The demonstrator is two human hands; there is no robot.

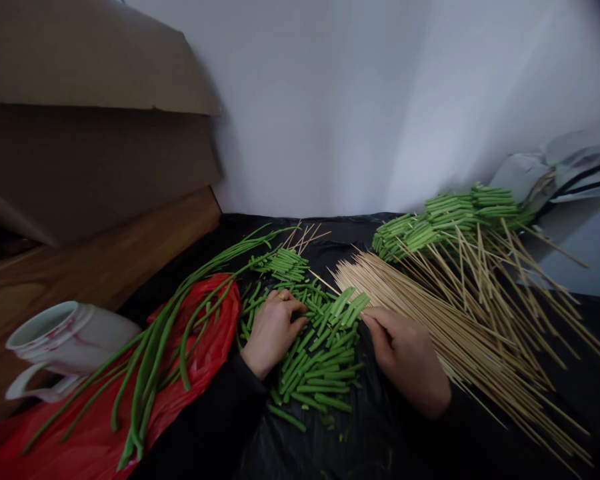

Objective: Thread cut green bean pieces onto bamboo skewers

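Skewered bean pieces at fingertips of pinching right hand; left hand, grip unclear

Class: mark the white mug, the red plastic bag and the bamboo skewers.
white mug (80, 337), head view, side wall.
red plastic bag (224, 325), head view, upper right part.
bamboo skewers (455, 320), head view, middle of pile.

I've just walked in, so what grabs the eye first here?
Two hands meet at centre: the left hand on a heap of cut green bean pieces, the right hand beside it. A fan of bamboo skewers spreads right; long uncut beans lie on a red bag left.
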